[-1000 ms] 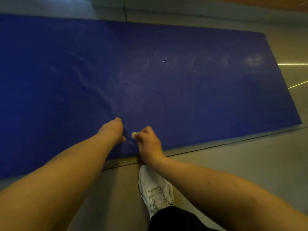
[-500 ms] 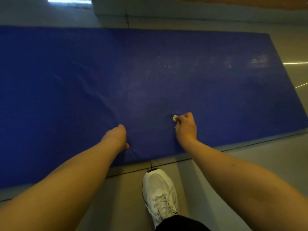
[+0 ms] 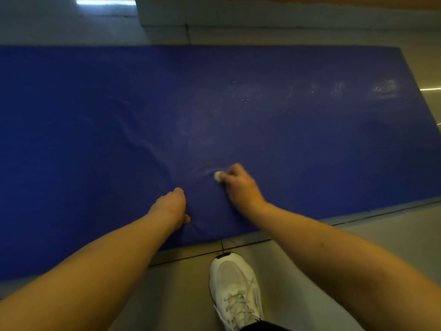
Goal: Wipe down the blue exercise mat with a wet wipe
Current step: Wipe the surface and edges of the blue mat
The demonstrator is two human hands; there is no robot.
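Leaning over a blue mat (image 3: 310, 144) laid flat on a grey tiled floor (image 3: 381, 237), the person has both bare arms stretched out and down onto it. The right hand (image 3: 239, 187) is out on the mat, a bit in from the near edge, knuckles up, with the forearm running back toward the lower right. Its fingers are curled in tight around a small white wipe (image 3: 217, 175). The wipe is bunched into a little wad that only pokes out on the left side of the hand, pressed right against the mat surface.

The left hand (image 3: 170, 205) sits closer to the near edge, left of the right one and apart from it. That arm is pretty much straight, pushing down so the mat dimples around the hand and creases fan away up and to the left. Only the back of that hand and the thumb tip show, so honestly I can't tell if the fingers under it are flat or curled.

The mat fills most of the view side to side, with some pale smudgy patches across its far right part. One white laced shoe (image 3: 235, 290) is planted on the floor just short of the mat's near edge, between the two forearms. A pale ledge (image 3: 262, 17) runs along behind the far edge.
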